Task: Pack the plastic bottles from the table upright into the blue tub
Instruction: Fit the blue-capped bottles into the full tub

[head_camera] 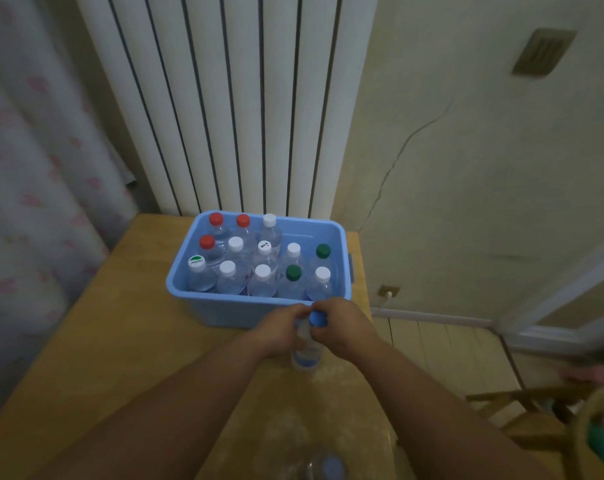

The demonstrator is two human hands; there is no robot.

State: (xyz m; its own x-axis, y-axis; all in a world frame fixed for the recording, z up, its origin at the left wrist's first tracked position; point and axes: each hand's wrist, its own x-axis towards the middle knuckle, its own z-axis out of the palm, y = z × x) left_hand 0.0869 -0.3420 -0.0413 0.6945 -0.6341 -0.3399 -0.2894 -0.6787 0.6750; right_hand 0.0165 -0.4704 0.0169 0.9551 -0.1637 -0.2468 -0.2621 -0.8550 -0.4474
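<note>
Left hand (280,329) and right hand (344,327) clasp the top of the blue-capped bottle (307,353).
It stands on the desk (120,341) just before the blue tub (231,315); next, I judge, it lifts over the rim, upright, into the bare far-right corner.

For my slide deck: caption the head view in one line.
The left hand and right hand hold a blue-capped bottle before the blue tub of upright bottles on the table.
</note>
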